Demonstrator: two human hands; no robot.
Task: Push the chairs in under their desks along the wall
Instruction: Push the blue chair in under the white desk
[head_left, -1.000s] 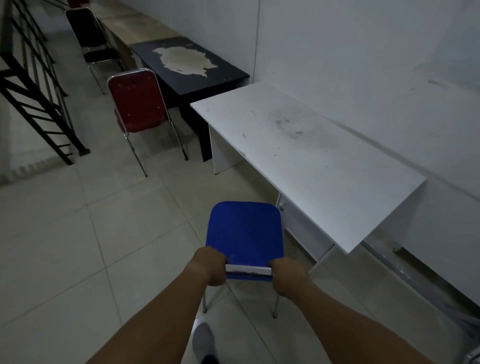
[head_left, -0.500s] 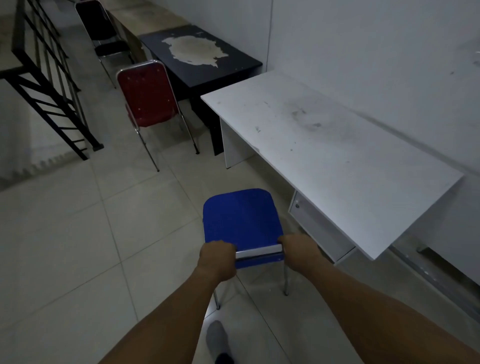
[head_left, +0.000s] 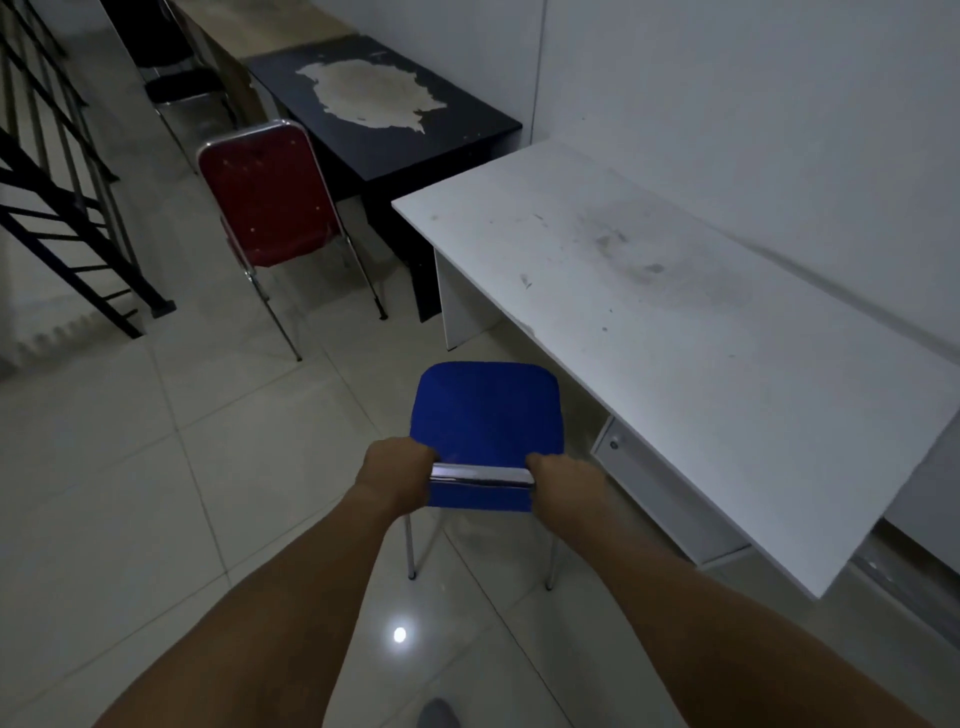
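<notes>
A blue chair with chrome legs stands on the tiled floor just left of the white desk, which runs along the right wall. My left hand grips the left end of the chair's chrome top rail and my right hand grips the right end. The seat's right edge sits close to the desk's front edge, outside the knee space. Farther back, a red chair stands pulled out from the black desk. A black chair stands beyond it.
A black metal stair railing borders the floor on the left. The white desk has a drawer unit under its near end. A wooden desk lies past the black one. My grey shoe shows at the bottom edge.
The blue chair has slid forward along the white desk with both hands on its rail, and the view has moved closer to the red chair and black desk.
</notes>
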